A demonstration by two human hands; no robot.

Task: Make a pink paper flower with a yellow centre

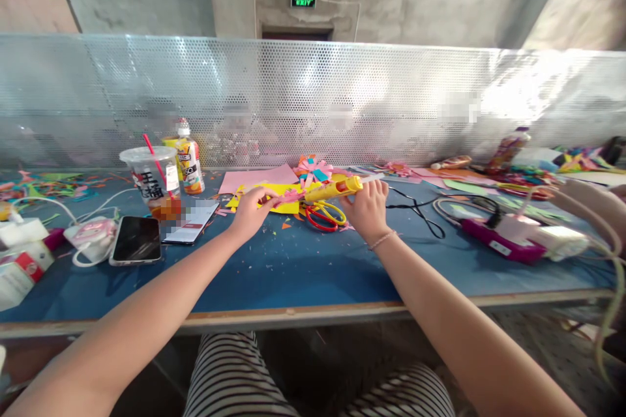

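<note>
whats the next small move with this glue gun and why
Probably dab the pink paper with the yellow glue gun: the left hand pinches the paper, and the right hand holds the gun with its tip pointed that way.

The blue tabletop (293, 280) is edged with wood along its six o'clock side. A smartphone (137, 239) is laid at nine o'clock, and a plastic cup (141, 177) and a drink bottle (190, 166) are stood at ten. A pink paper sheet (254, 177) is spread towards eleven. A purple power strip (503, 242) is set at three.
</note>
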